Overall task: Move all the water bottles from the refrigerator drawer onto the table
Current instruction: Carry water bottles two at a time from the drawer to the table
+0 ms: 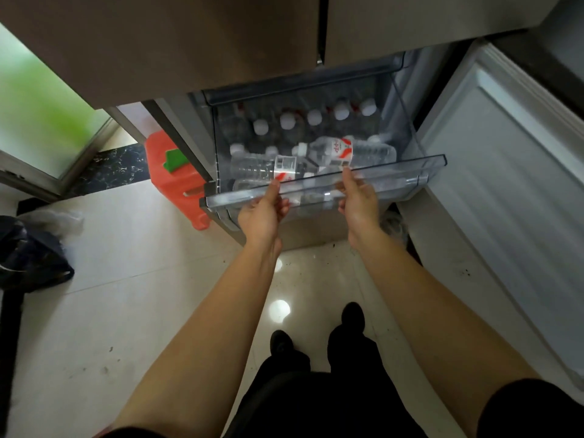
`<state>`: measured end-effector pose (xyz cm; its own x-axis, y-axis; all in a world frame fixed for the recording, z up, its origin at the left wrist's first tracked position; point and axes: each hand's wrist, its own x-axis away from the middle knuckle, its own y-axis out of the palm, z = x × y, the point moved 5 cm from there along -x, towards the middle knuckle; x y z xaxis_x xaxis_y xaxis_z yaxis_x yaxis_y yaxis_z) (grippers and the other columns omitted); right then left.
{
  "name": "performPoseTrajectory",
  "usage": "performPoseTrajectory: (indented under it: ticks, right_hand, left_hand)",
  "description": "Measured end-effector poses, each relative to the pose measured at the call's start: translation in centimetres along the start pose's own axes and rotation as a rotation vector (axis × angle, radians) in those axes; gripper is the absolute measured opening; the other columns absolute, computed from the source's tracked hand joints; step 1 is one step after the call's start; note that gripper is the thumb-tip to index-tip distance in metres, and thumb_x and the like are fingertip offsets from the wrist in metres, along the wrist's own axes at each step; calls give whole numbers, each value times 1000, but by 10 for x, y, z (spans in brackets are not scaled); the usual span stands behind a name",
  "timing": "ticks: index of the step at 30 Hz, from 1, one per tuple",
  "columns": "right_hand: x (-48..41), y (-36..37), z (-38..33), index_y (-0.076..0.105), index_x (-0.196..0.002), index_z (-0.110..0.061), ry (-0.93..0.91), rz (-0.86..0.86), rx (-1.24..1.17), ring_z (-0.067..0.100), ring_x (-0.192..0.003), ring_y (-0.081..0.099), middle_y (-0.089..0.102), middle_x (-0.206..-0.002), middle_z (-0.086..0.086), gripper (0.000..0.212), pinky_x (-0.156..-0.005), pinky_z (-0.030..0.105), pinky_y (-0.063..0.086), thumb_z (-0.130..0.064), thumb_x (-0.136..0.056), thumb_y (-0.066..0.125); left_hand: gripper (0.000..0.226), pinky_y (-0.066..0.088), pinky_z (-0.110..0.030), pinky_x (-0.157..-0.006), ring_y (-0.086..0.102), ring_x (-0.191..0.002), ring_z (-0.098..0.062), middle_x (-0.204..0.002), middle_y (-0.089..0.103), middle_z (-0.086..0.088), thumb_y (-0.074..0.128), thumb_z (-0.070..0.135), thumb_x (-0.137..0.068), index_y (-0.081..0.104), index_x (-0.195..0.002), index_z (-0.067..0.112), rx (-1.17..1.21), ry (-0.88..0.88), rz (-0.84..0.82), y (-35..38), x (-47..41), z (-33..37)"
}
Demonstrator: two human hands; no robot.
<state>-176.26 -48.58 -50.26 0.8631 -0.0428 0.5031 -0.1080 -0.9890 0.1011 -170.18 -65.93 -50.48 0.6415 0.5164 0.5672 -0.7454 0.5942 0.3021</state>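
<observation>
- Clear plastic forms the refrigerator drawer [395,172], which is pulled out toward the near side below the closed upper doors [189,42].
- The front rim of the drawer is gripped by both hands: the left hand [264,211] is closed on it left of the middle, and the right hand [358,202] is closed on it just right of the middle, fingers hooked under the edge.
- No bottle is held by either hand.
- The water bottles [335,150] are all seen inside the drawer: a row with white caps stands at the far side, and several lie flat at the near side, with red and white labels.
- The task is judged to be at its very beginning; nothing appears removed yet, and every bottle is left to be carried.
- The table is not seen in this view, so its place cannot be told.
- A pale, glossy tiled floor [142,248] is seen, with some dark specks near the refrigerator.
- A red plastic stool [170,175] stands left of the drawer, and a dark bag [28,254] lies at the far left.
- An open white door panel [505,184] is seen at the right.
</observation>
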Motion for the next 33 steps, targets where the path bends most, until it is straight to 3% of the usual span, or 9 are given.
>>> performPoseTrajectory:
  ticks: [4, 11, 14, 16, 20, 22, 24, 28, 33]
  right_hand:
    - [22, -14, 19, 64, -99, -20, -31, 41, -19, 5, -73, 55, 68, -93, -5, 26, -75, 27, 46, -46, -97, 58]
    - [32, -18, 13, 67, -95, -22, 36, 57, 45, 9, -73, 53, 69, -93, -5, 27, -72, 26, 44, -48, -96, 60]
    - [34, -25, 7, 69, -99, -17, 103, 24, 137, 11, -73, 53, 69, -91, -4, 37, -65, 25, 45, -53, -92, 63]
    - [35, -32, 0, 68, -94, -14, 118, 30, 261, 15, -71, 53, 68, -90, 2, 45, -61, 27, 45, -58, -88, 66]
    - [39, -47, -19, 60, -73, -22, -27, 185, 631, 26, -80, 64, 66, -82, 4, 47, -71, 33, 49, -69, -79, 67]
    - [40, -46, -27, 55, -74, -22, -138, 224, 750, 25, -81, 63, 64, -81, 0, 43, -63, 32, 42, -63, -83, 66]
    - [40, -39, -38, 54, -78, -26, -265, 251, 827, 23, -87, 62, 63, -87, -3, 30, -64, 32, 40, -53, -88, 65]
    - [33, -24, -61, 60, -98, -27, -544, 262, 986, 23, -104, 57, 60, -108, 1, 17, -86, 40, 50, -41, -90, 65]
    - [-23, -14, -75, 58, -130, -21, -496, 56, 1286, 32, -116, 57, 61, -128, 10, 44, -96, 41, 44, -41, -91, 64]
  left_hand:
    - [35, 54, -24, -60, 60, -67, -20, -69, 64, -11, 80, 20, -82, 64, -102, -4, 3, -8, 19, -18, 21, -14]
    - [28, 50, -22, -50, 63, -69, -24, -71, 65, -13, 79, 23, -84, 66, -89, -2, -32, -57, 35, -18, 37, -8]
    - [39, 44, -27, -46, 65, -66, -21, -82, 75, -8, 74, 43, -86, 67, -89, 5, -306, -153, 4, -25, 42, 0]
    - [43, 42, -25, -46, 66, -57, -18, -76, 75, -4, 63, 50, -91, 69, -80, 9, -607, -56, -49, -31, 43, 12]
    - [41, 44, -27, -55, 62, -62, -18, -62, 64, 3, 58, 53, -90, 57, -68, 18, -1091, 522, -96, -22, 51, 52]
    - [32, 39, -26, -54, 60, -67, -14, -69, 63, 7, 59, 50, -91, 57, -76, 21, -1213, 716, -103, -16, 51, 66]
    - [26, 47, -33, -66, 61, -83, -20, -88, 67, 1, 60, 43, -92, 63, -92, 17, -1302, 829, -154, -9, 43, 71]
    - [37, 46, -41, -94, 56, -116, -30, -124, 64, -10, 59, 34, -93, 61, -124, 15, -1501, 782, -289, 4, 15, 68]
    - [50, 44, -43, -101, 51, -124, -36, -135, 55, -18, 61, 34, -91, 50, -134, 13, -1604, 511, -493, 37, -28, 60]
